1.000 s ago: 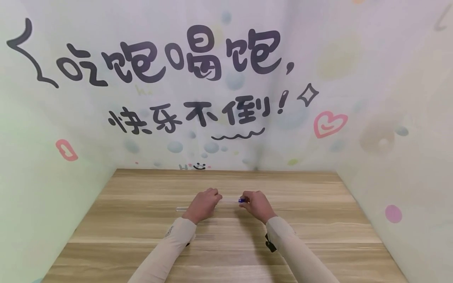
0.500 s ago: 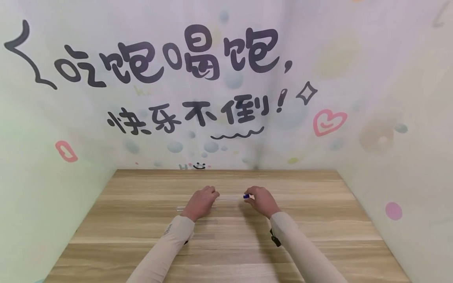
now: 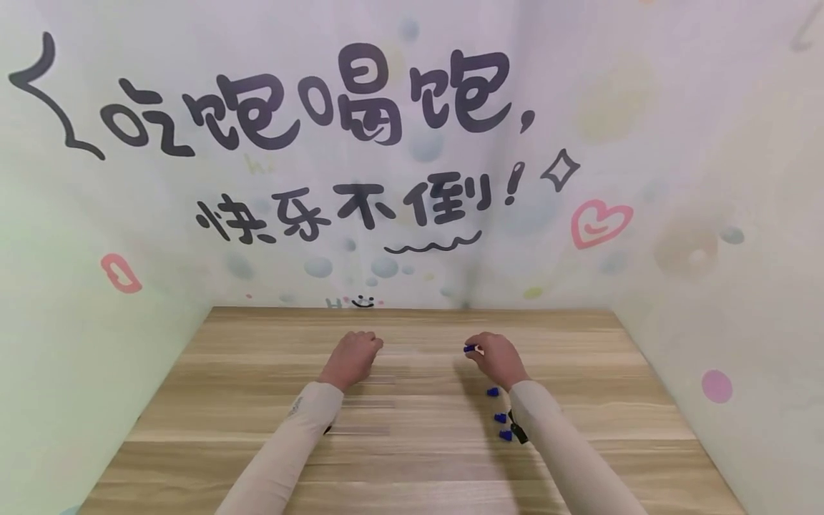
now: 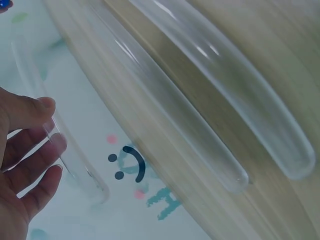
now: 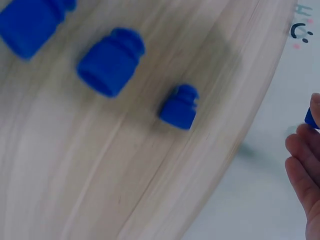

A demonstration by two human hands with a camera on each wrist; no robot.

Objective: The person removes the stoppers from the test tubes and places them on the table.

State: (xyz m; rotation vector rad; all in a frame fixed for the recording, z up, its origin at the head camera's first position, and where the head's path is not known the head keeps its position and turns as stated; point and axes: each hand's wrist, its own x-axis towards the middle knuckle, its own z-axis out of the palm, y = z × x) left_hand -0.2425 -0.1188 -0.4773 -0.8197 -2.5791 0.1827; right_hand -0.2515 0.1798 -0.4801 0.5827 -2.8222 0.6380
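Observation:
My left hand (image 3: 352, 357) pinches a clear test tube (image 4: 82, 167) between thumb and fingertips, above the left-centre of the table. The tube's mouth points to the right and carries no stopper. Some distance to the right, my right hand (image 3: 498, 355) pinches a small blue stopper (image 3: 470, 348) with thumb and index finger. In the right wrist view that stopper (image 5: 311, 119) is mostly covered by the thumb, and the other fingers are loosely bent. Stopper and tube are apart.
Several clear tubes lie side by side below my left hand, including one tube (image 4: 170, 100) and a nearer tube (image 4: 240, 85). Under my right forearm stand blue stoppers (image 3: 492, 392) in a row. The wooden table (image 3: 412, 472) meets printed walls at the back and sides.
The blue stopper has come away from the tube's end. My right hand has moved right with it, my left hand slightly left with the tube. Stoppers on the table have come into view.

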